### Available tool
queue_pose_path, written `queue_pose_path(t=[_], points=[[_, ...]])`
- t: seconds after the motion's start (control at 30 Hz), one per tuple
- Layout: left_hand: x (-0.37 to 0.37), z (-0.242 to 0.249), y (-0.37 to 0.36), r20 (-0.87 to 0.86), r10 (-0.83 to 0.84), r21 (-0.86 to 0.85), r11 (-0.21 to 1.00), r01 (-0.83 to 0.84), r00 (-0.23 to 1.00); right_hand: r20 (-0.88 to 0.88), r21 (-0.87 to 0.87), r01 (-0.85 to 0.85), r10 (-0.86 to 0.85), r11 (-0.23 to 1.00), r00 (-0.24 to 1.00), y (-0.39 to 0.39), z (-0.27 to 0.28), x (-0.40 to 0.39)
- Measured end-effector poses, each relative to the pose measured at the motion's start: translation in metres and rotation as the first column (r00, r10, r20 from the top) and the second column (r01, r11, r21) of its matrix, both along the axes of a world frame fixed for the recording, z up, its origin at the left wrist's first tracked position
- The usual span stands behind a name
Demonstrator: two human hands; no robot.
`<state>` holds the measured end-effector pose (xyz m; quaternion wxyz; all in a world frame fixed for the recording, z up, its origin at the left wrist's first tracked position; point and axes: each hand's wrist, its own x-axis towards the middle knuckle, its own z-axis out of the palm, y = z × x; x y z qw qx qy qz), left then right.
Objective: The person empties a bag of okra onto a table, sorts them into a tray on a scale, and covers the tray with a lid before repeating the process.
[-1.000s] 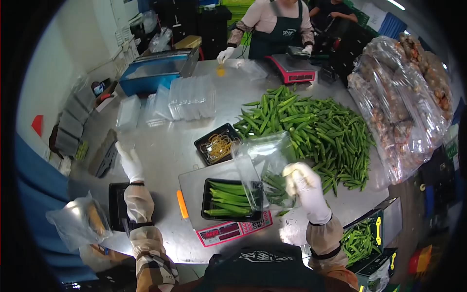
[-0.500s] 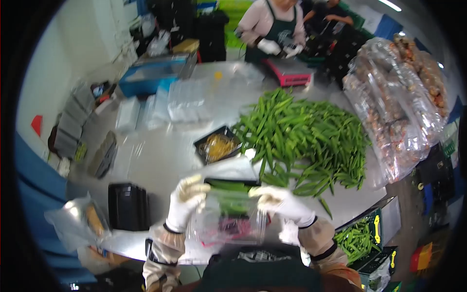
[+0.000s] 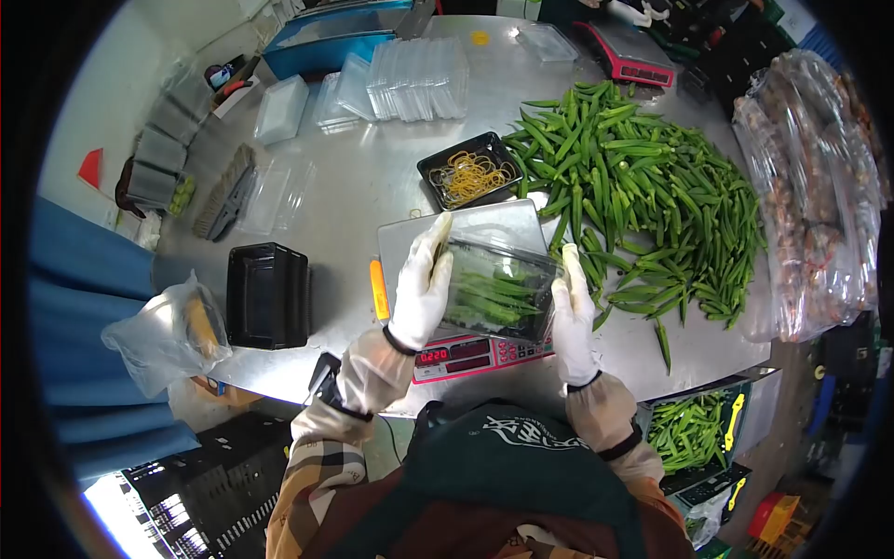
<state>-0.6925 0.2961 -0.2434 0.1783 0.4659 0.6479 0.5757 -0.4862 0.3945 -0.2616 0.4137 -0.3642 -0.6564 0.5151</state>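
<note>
A black tray of okra (image 3: 498,291) under a clear plastic lid is between my two gloved hands, over a kitchen scale (image 3: 400,233). My left hand (image 3: 422,287) grips the tray's left end, fingers pointing up along its side. At the right end, my right hand (image 3: 572,312) presses its thumb and fingers against the edge. The scale's red front panel, reading 0.220, shows below the tray. Just behind the scale sits a small black tray of rubber bands (image 3: 473,177). A large heap of loose okra (image 3: 652,186) spreads to the right.
Empty black trays (image 3: 267,296) are stacked at left, near a plastic bag (image 3: 172,326). An orange-handled knife (image 3: 378,287) lies beside the scale. Clear lids (image 3: 419,79) stand at the back, by a second red scale (image 3: 629,56). Bulky plastic bags (image 3: 805,196) line the right edge.
My view has tilted down. The clear lid, earlier held up in front of the tray, now lies over the okra, and both hands have moved to the tray's ends. The scale's display is now uncovered.
</note>
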Motion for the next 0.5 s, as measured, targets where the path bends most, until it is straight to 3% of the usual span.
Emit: queue_pose_path(t=[0.1, 0.2, 0.33, 0.5], points=[[-0.015, -0.026, 0.013, -0.082, 0.028, -0.139, 0.99, -0.039, 0.996, 0.241, 0.155, -0.058, 0.019, 0.986, 0.97, 0.012, -0.029, -0.006], [-0.016, -0.05, 0.013, -0.202, 0.074, -0.12, 0.988, -0.1, 0.976, 0.252, 0.205, -0.081, 0.028, 0.975, 0.967, 0.011, -0.036, -0.016], [-0.022, -0.04, 0.016, -0.055, 0.105, -0.171, 0.979, -0.113, 0.993, 0.214, 0.155, -0.056, 0.022, 0.986, 0.977, 0.023, -0.033, -0.021], [-0.029, -0.047, 0.03, -0.089, 0.074, -0.157, 0.984, -0.087, 0.993, 0.179, 0.129, -0.021, -0.002, 0.991, 0.984, 0.035, -0.038, -0.033]])
